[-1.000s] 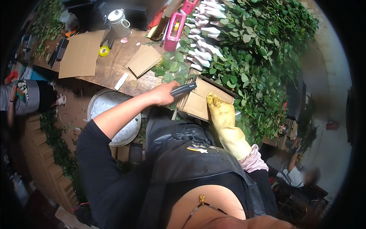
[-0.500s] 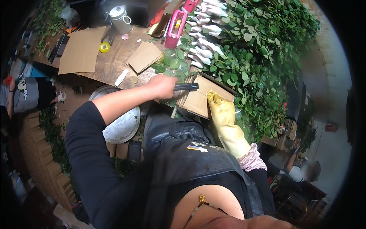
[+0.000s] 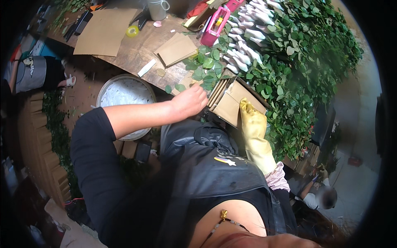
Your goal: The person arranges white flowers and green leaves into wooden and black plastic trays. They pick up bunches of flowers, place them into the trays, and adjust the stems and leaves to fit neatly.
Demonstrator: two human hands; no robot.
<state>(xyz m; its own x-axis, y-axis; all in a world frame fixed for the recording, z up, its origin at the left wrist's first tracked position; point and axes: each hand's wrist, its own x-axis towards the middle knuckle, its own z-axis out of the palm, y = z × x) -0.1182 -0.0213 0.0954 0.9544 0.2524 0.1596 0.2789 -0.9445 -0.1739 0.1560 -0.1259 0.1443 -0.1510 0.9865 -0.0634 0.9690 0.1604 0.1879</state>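
Note:
A brown cardboard wrap [image 3: 233, 99] with several layered edges lies at the table's near edge, in front of my body. My right hand [image 3: 253, 124], in a long yellow rubber glove, grips its right part with the fingertips pressed together on the top face. My bare left hand [image 3: 191, 101] is at the wrap's left side, its fingers curled in. Whatever may be inside that hand is hidden. Loose green leaves [image 3: 206, 62] lie just beyond it. To the right of the wrap rises a big heap of leafy green stems [image 3: 306, 62], with white-sleeved heads [image 3: 244, 45] along its left side.
A round tub [image 3: 124, 89] of white pieces stands below the table edge on the left. Cut cardboard pieces [image 3: 178, 48], a large cardboard sheet [image 3: 103, 31], yellow tape [image 3: 132, 31], a pink tape dispenser [image 3: 215, 27] and a mug [image 3: 158, 9] rest on the table. Other people are at both sides.
The black stapler my left hand held over the wrap no longer shows; that hand has turned and dropped toward the wrap's left edge. My right hand stays on the cardboard. The view has shifted.

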